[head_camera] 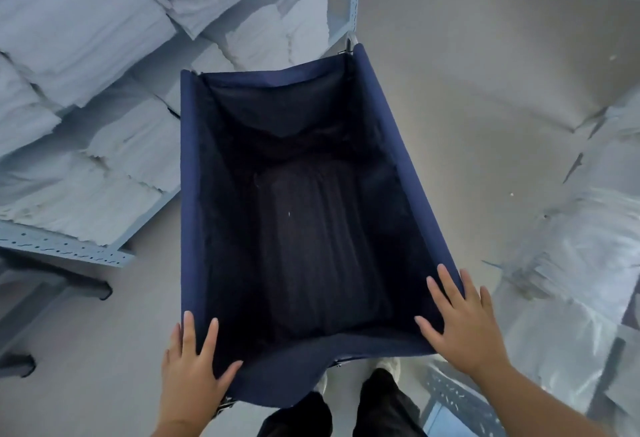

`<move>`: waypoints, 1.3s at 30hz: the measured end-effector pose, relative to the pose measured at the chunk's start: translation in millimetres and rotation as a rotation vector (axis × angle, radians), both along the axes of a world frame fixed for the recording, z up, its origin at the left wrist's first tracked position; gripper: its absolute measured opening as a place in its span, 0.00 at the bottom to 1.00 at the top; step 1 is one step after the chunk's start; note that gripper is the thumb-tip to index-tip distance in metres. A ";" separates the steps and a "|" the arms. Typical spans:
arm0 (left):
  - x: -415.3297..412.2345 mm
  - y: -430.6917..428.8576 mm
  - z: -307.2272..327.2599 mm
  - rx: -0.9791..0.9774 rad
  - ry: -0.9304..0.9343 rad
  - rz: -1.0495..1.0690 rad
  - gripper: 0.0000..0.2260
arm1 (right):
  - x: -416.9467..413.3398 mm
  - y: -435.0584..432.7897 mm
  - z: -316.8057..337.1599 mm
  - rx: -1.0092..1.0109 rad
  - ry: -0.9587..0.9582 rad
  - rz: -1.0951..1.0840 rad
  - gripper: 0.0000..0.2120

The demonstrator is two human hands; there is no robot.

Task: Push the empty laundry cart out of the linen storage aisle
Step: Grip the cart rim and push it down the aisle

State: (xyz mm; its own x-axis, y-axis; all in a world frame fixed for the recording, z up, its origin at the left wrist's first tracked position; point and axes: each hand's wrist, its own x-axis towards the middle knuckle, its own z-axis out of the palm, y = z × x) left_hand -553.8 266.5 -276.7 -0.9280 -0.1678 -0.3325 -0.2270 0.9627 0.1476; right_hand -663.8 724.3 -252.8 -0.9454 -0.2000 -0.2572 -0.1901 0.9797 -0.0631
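Two hands rest on the near end of the laundry cart (304, 215), one at each corner; we see the left hand (194, 364) spread flat over the near left corner, fingers (188, 327) pointing forward along the rim and the thumb lying on the near hem; the right hand (460, 329) lies open on the near right corner, fingers splayed, palm on the fabric; neither hand curls around anything, both simply press on the cloth. The cart is a dark blue fabric bin, empty inside apart from a tiny pale speck on its bottom; it stands on the pale floor (450, 97) directly in front of us, its far end tilted to the right. Just to its left stands a metal shelf (65, 249) loaded with folded white linens (86, 38); to the right lie white bundles in plastic (595, 228); below the cart's near edge we see dark trousers (377, 405) and pale shoes.
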 end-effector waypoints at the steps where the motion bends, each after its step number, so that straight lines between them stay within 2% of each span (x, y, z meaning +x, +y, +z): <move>1: 1.5 -7.3 -0.2 -0.001 0.001 -0.021 0.39 | 8.7 -5.5 0.1 -0.002 0.002 -0.017 0.36; 15: 19.0 -79.5 -5.4 -0.077 0.107 -0.227 0.43 | 109.9 -64.6 -10.0 0.069 0.029 -0.177 0.38; 22: 29.2 -101.7 -4.1 -0.106 0.193 -0.277 0.41 | 152.8 -88.6 -10.8 0.074 0.056 -0.234 0.39; 28: 37.9 -122.1 -5.8 -0.114 0.236 -0.301 0.46 | 185.7 -108.5 -14.4 0.084 0.082 -0.278 0.40; 39: 47.5 -157.3 -9.5 -0.116 0.293 -0.379 0.47 | 239.5 -149.3 -22.6 0.092 0.163 -0.352 0.39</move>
State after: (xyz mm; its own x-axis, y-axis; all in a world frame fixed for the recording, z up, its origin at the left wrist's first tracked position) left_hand -506.3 109.1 -286.2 -0.9826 0.1796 -0.0476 0.1778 0.9833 0.0400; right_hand -424.3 575.0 -275.4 -0.9820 0.1602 -0.1001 0.1579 0.9870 0.0307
